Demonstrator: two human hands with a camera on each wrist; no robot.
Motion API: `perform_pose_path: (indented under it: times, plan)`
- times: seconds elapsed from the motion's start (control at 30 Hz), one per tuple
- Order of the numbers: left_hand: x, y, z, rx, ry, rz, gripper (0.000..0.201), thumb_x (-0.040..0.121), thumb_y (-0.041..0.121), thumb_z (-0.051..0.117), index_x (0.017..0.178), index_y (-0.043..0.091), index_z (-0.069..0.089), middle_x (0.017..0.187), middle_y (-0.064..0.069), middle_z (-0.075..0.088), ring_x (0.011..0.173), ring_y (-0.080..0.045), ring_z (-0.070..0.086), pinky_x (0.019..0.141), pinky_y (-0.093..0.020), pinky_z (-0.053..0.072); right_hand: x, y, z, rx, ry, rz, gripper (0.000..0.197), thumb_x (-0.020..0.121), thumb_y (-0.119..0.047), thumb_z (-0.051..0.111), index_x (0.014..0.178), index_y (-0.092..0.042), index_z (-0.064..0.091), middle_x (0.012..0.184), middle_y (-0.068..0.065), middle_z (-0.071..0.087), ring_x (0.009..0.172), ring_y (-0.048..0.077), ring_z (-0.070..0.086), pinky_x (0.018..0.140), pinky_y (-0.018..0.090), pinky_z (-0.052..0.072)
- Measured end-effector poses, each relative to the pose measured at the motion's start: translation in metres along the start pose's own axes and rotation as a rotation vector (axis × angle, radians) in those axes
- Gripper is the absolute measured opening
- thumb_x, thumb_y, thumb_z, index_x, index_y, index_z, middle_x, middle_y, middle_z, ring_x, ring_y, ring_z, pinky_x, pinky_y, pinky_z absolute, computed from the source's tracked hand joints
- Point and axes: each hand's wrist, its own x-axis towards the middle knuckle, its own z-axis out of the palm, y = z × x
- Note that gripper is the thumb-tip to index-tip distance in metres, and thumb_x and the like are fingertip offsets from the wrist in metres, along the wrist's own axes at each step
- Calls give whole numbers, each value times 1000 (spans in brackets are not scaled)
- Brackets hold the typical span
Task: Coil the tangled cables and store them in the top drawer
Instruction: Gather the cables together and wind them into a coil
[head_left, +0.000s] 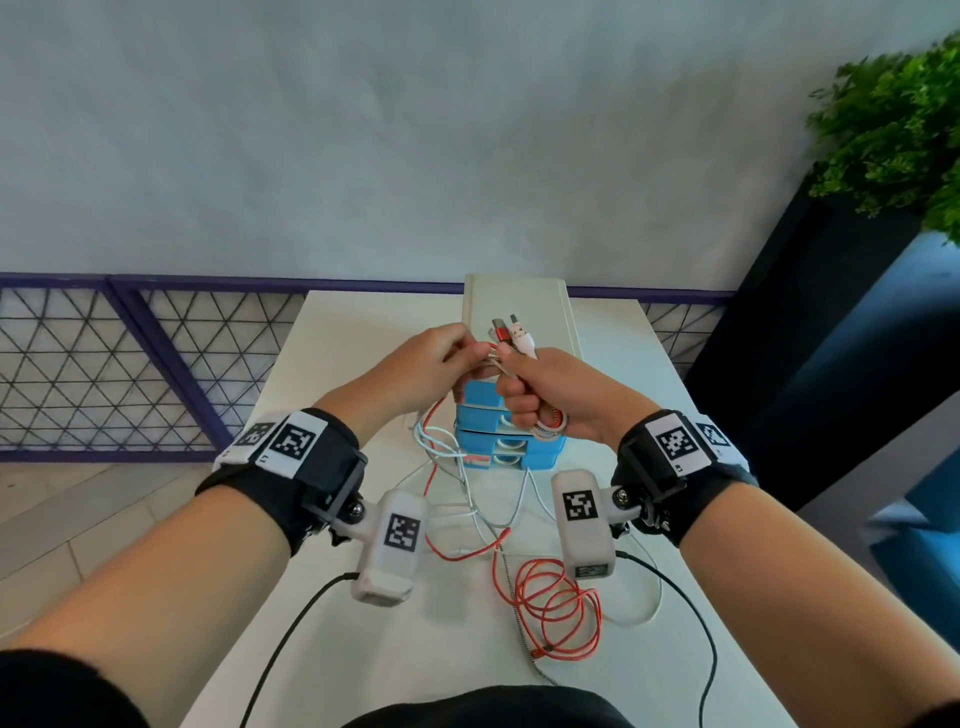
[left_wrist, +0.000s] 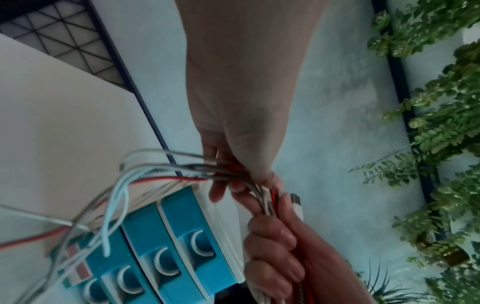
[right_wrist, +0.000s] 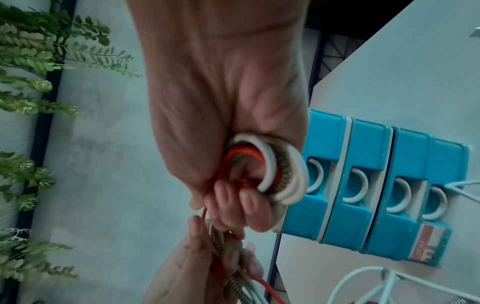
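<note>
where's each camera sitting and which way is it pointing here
Head: on the person's head, facing forward and down at the white table; both forearms, left hand and right hand show.
Left wrist: along the left hand pinching the cables; right fingers below.
Right wrist: along the right hand gripping the coiled loops; left fingers below.
Shared: all views show the blue drawer unit.
</note>
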Motion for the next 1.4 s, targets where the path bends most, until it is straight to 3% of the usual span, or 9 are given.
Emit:
perform_pose_path:
  times: [0.07,0.2,0.3,0.4,0.5,0.6,0.87,1.07,1.4]
  plan:
    - [-3,0,1,36,-87,16,9,98,26,44,100,17,47,75,3,62,67,-15,59,61,-25,42,0,2,-3,-31,2,-4,16,102,-24,43,98,-9,46,61,-2,38,47,7,32,44,17,35]
    - [-11,7,7,201,-84,90,41,94,1,38,131,20,37,84,12,50,77,5,56,64,-10,38,2,2,-1,-104,29,-29,17,102,-18,43,99,-5,54,61,0,46,47,9,43,49,21,42]
    - [-13,7,10,354,0,113,27,89,0,39,112,12,45,102,-3,52,93,-22,55,75,-35,46,3,2,3,-153,14,-21,29,103,-22,40,97,-1,58,66,6,63,56,17,65,64,30,58]
    - [-14,8,10,407,48,113,18,87,0,38,94,16,38,94,0,46,80,-23,48,65,-36,42,3,2,6,-69,-66,32,30,104,-26,36,89,-5,52,80,15,73,79,27,73,85,40,56]
    - [-8,8,10,316,113,118,14,90,4,40,86,17,37,83,-2,50,71,-21,48,62,-35,41,4,1,7,-72,-42,-2,27,104,-25,36,86,-9,48,70,9,66,64,22,67,66,31,59]
    - [1,1,8,10,134,15,14,97,24,46,87,15,51,66,0,58,50,-9,49,52,-26,41,8,0,3,-114,24,-67,27,104,-25,36,81,-13,44,59,0,39,44,10,37,45,21,38]
    - [-14,-10,1,-916,-389,-348,53,92,62,25,70,18,45,47,7,25,37,-9,23,39,-20,27,18,-3,-12,-123,113,-134,25,103,-25,37,83,-13,45,60,-2,33,45,8,30,42,19,32]
    - [-16,-10,-4,-869,-441,-413,68,82,78,25,60,14,37,43,2,24,41,-16,22,44,-25,29,19,-4,-9,-251,50,-97,23,103,-26,39,89,-11,49,57,-4,35,45,9,31,44,20,34]
    - [-15,-17,0,-880,-345,-414,44,97,50,33,71,19,51,58,4,26,44,-11,24,48,-22,28,18,1,-12,-131,25,-59,28,103,-27,39,104,-6,56,60,-4,33,46,8,33,46,20,35]
